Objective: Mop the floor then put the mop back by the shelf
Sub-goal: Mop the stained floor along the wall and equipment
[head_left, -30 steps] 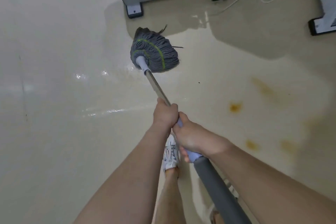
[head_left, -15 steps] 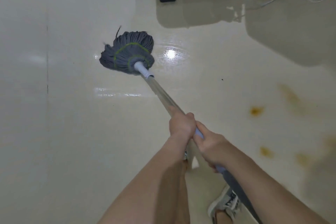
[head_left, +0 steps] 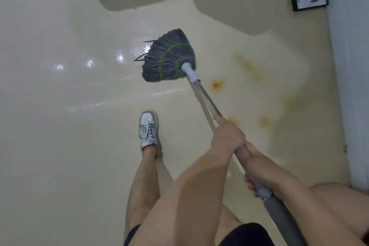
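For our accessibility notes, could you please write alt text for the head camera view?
Seen from above, a person's left hand and right hand grip a mop handle, pressing its grey string mop head on a glossy, wet cream floor. Orange-brown stains lie right of the mop, a grey-and-white sneaker stands near the middle, and black-capped furniture feet sit at the top.

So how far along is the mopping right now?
Partly done: the beige floor shines wet left of the grey string mop head. In hand: left hand and right hand grip the metal mop handle. Left: orange stains to its right, then returning the mop.
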Demonstrator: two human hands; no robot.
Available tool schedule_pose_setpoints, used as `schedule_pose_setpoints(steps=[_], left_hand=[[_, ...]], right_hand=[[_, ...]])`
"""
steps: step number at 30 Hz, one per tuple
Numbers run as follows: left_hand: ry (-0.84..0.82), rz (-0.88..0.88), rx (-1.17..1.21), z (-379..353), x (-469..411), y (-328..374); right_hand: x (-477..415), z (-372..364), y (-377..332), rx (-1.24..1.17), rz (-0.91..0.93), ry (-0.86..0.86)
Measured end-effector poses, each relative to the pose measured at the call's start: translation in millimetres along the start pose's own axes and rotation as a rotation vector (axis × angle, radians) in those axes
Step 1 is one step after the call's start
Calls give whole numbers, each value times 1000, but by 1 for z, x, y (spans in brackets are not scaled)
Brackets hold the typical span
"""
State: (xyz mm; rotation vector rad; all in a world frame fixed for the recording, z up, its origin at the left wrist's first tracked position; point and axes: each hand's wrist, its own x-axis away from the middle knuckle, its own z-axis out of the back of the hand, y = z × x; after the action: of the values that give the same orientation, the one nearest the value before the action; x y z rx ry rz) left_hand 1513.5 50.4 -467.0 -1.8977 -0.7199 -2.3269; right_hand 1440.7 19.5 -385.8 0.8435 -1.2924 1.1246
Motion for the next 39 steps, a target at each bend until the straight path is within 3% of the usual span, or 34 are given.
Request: schedule_pose_setpoints(steps=[5,8,11,15,22,27,34,37,39], left_hand=[[151,-22,268,-13,-8,-29],[224,16,448,-9,-13,-48],[197,78,589,-8,-15,-64],[149,113,635,4,-7,-90],[309,29,539,67,8,-149],[445,-7,624,132,4,-193],[479,160,796,220,-11,-263],[508,259,692,248,-33,-278],[433,338,600,250,-50,-273]], right_hand=[[-30,-11,16,50,154,-15],[-44,-26,17,-51,145,-80],[-54,-38,24,-81,143,-92],[-64,-72,34,148,193,-3],[-53,-148,7,420,216,-128],[-62,-217,-32,775,303,-140],[-59,-307,-76,1202,404,-180],[-53,-316,-97,1322,449,-196],[-51,-306,-103,1320,458,-170]])
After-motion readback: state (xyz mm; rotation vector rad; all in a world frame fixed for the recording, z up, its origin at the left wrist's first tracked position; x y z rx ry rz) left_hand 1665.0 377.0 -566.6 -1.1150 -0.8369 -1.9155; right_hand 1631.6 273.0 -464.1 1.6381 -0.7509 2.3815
